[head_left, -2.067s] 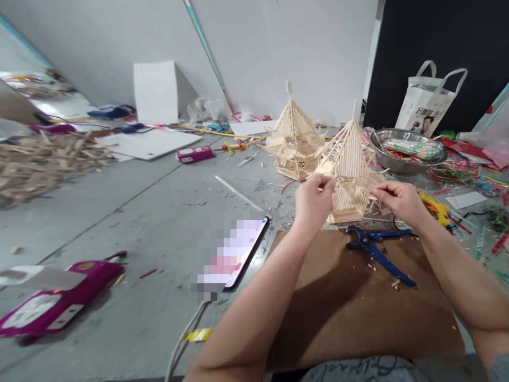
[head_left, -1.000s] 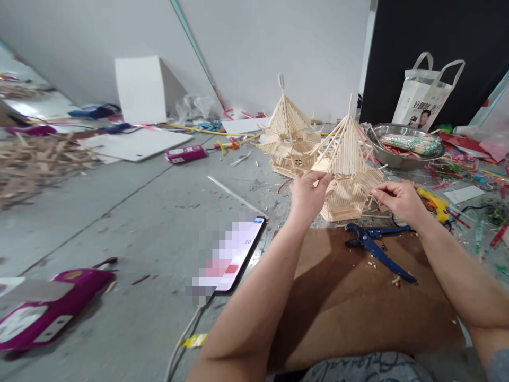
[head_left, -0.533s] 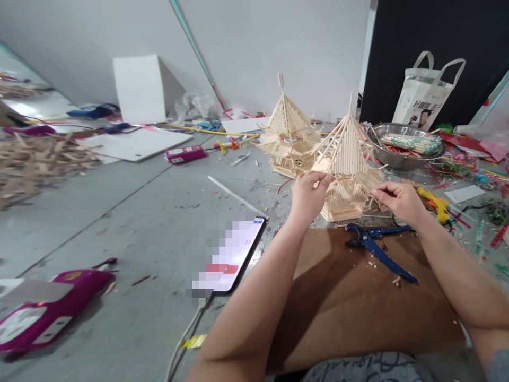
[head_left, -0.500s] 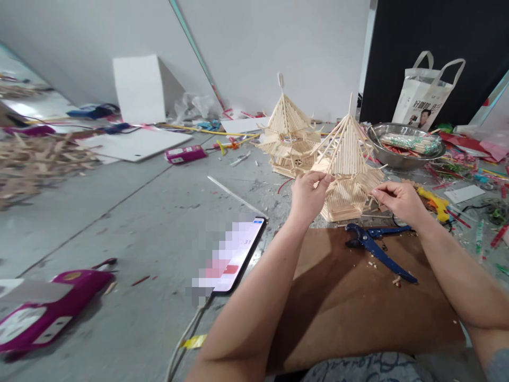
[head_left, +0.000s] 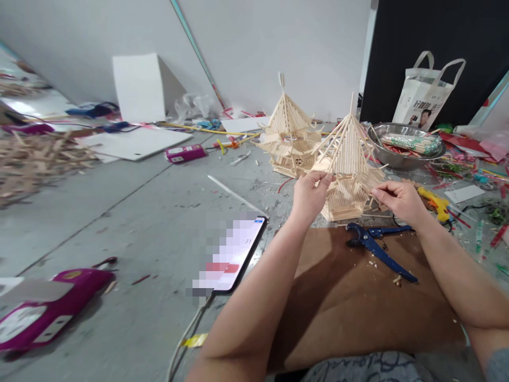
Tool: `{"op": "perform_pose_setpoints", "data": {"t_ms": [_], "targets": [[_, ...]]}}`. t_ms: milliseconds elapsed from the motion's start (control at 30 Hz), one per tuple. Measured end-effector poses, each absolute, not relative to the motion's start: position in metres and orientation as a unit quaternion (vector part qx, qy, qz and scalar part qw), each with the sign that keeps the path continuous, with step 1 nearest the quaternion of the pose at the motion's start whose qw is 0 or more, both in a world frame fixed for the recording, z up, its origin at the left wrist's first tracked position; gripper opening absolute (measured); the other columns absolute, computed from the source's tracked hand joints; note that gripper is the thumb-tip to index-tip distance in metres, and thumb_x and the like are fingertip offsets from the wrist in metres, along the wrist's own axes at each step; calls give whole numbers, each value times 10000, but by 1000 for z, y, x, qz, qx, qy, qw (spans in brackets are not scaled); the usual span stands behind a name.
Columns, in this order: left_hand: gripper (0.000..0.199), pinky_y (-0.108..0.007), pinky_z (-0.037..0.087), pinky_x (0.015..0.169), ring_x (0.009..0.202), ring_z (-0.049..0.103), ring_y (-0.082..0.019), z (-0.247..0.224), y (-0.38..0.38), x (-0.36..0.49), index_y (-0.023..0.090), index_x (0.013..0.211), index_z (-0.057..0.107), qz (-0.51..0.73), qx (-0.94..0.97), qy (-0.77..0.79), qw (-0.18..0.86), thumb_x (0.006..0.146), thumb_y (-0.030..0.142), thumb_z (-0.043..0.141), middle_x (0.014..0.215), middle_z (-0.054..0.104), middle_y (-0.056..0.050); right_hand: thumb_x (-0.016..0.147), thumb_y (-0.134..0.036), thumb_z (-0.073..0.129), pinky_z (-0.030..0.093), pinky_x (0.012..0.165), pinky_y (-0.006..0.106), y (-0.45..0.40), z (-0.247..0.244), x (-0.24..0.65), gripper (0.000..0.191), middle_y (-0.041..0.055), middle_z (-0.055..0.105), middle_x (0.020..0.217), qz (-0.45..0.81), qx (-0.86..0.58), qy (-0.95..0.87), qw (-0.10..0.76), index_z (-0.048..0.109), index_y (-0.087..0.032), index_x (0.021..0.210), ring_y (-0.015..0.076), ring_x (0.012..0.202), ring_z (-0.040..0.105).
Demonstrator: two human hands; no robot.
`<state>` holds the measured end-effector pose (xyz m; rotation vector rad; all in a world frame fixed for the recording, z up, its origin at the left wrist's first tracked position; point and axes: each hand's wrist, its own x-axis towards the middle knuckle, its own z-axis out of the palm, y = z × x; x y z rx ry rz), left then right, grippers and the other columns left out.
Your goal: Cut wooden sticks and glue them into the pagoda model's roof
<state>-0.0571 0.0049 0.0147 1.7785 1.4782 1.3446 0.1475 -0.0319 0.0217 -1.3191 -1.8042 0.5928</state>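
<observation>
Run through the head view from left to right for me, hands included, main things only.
Wood-scrap pile → upright white board → phone → left hand → nearer stick model → right hand → yellow tool.

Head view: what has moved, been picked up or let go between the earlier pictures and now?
The view swung slightly, so the upright white panel sits further left in it than in the earliest picture. Digits on the phone read 31, after 30. No grip was visibly taken or released: the left hand and right hand stayed at the near stick pavilion, and the blue cutter stayed on the brown board.
</observation>
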Motion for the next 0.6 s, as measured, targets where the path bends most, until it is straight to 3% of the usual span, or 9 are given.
{"op": "perform_pose_setpoints", "data": {"t_ms": [333,600], "targets": [[228,-256,392,693,693,551,-144,16,5,-57,167,721,671,505,636,533,238,742,321,504,669,639,-8,720,-454,565,286,430,226,-37,14,158,325,-40,432,474,290,-534,-664,437,653,-143,749,66,422,335],[245,-261,393,670,653,537,-135,18,3,-56,141,732,655,500,630,543,241,724,349,526,647,628,-7,698,-439,594,283,426,224,-38,3,170,306,-46,433,474,287,-552,-632,461,638,-141,748,64,421,334]]}}
